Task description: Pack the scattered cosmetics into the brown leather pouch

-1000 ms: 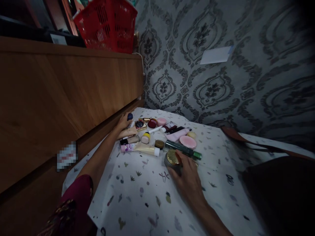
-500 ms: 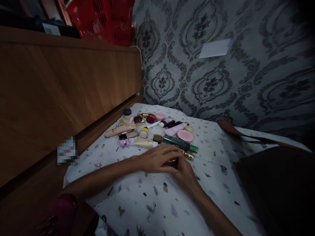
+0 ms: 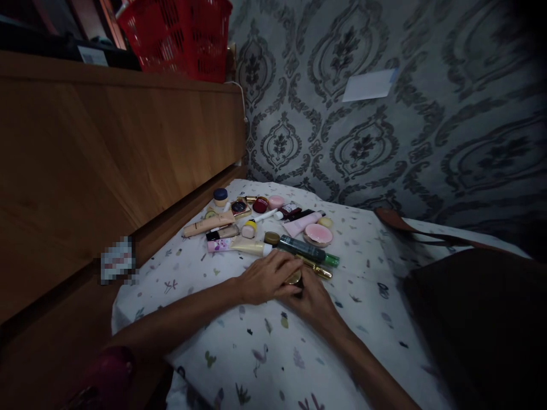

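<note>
Jar (image 3: 294, 279) with gold lid sits just in front of green bottle (image 3: 308, 250), on printed sheet (image 3: 256, 347). Left hand (image 3: 265, 278) closes over the lid; right hand (image 3: 315, 300) wraps the jar's side. Lid looks still on. Tubes and pots (image 3: 239, 230) behind the bottle lie untouched.

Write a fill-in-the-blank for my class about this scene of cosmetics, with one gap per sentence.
1. The left hand and the right hand both grip a small jar whose lid is ___ in colour.
2. The basket on top of the wooden cabinet is ___.
3. The round compact lying beyond the dark bottle is ___.

Missing words: gold; red; pink.
</note>
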Available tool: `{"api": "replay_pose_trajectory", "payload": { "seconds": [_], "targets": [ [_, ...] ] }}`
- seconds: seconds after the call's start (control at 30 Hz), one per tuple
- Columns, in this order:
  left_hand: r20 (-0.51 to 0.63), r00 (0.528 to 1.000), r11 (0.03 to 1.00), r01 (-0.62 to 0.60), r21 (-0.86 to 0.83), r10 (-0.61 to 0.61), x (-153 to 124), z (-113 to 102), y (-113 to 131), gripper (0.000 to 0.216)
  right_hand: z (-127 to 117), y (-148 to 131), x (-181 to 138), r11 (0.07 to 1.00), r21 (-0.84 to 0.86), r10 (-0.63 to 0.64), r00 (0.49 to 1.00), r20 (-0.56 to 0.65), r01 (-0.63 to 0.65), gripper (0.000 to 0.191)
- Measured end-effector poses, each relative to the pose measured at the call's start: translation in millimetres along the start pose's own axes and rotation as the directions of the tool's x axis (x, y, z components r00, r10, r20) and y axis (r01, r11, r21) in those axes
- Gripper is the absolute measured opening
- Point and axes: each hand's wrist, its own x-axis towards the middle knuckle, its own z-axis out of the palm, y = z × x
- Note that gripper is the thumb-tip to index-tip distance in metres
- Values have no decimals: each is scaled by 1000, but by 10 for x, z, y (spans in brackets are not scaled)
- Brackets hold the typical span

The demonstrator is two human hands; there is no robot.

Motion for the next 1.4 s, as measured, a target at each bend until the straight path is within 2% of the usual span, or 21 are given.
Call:
{"api": "replay_pose_trajectory", "payload": {
  "seconds": [0.1,0.2,0.4,0.53,0.73,0.83,0.9,1.07,1.2,1.4],
  "targets": [
    [-28,1000,999,-5,-42,4,-14,-20,11,66,-30,-55,-6,1000,19,15,998,66,-16,44],
    [-8,1000,1000,16,-21,-16,2,-72,19,64,-75,-136,-6,998,42,41,994,104,-45,36],
    [28,999,995,28,95,-31,11,-110,16,62,-88,-222,-2,997,51,59,992,111,-65,34],
    [26,998,988,45,147,-49,7,-94,40,57,-95,-244,2,998,40,50,993,108,-55,41],
    [81,990,966,89,242,-112,52,-106,131,53,-67,-168,-1,998,61,25,995,101,-32,41],
    [88,985,971,130,199,-150,60,-160,123,54,-43,-113,2,997,49,60,993,102,-65,46],
    [96,983,984,144,105,-154,50,-221,86,56,-56,-108,6,994,49,88,989,119,-95,51],
    [149,987,990,83,-116,-66,2,-350,-8,54,-112,-213,8,978,127,140,969,203,-167,54],
    [134,991,991,34,-131,-16,-19,-336,9,53,-95,-378,3,951,244,133,964,231,-190,45],
    [55,996,990,79,-114,-73,-34,-296,131,38,-61,-565,-35,965,184,155,971,181,-188,44]
  ]
}}
